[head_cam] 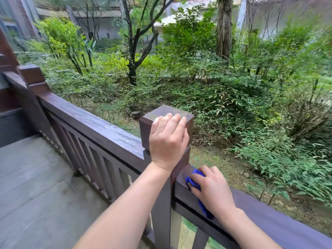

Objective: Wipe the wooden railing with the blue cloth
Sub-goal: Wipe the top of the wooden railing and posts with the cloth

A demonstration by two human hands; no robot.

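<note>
My left hand [168,141] lies flat against the square cap of the post [168,112], fingers [177,121] straight and close together with their tips over its top edge, gripping nothing. My right hand [212,188] presses the blue cloth [195,180] onto the top of the wooden railing [269,211] just beside the post, fingers curled loosely over the bunched fabric, part of which hangs down the rail's near face.
</note>
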